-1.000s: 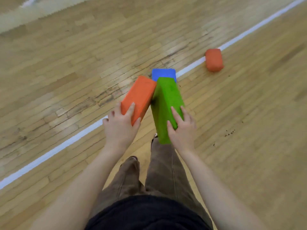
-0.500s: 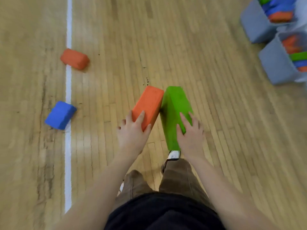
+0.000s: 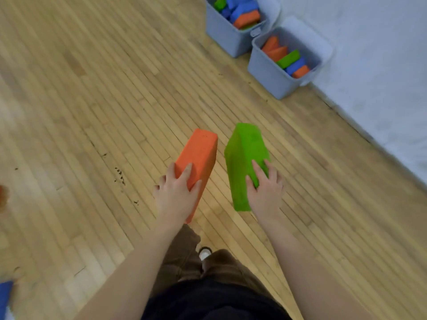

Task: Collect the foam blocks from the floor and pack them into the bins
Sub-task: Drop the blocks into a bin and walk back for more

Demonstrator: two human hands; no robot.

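My left hand [image 3: 176,195] grips the near end of a long orange foam block [image 3: 198,153], held out above the wooden floor. My right hand [image 3: 265,189] grips a long green foam block [image 3: 243,153] beside it, with a small gap between the two blocks. Two grey-blue bins stand ahead at the upper right: the nearer bin [image 3: 270,75] holds orange, green and blue blocks, and the farther bin [image 3: 221,33] holds blue, orange and green ones. Both bins lie well beyond the blocks I carry.
A pale wall [image 3: 374,65] runs along the right, just behind the bins. A blue block [image 3: 4,294] lies on the floor at the lower left edge, and an orange blur [image 3: 3,195] shows at the left edge. My legs and a shoe [image 3: 204,252] are below.
The view has swung right: the white line and the floor blocks slid off to the left, and the bins came nearer. The two held blocks have parted slightly.
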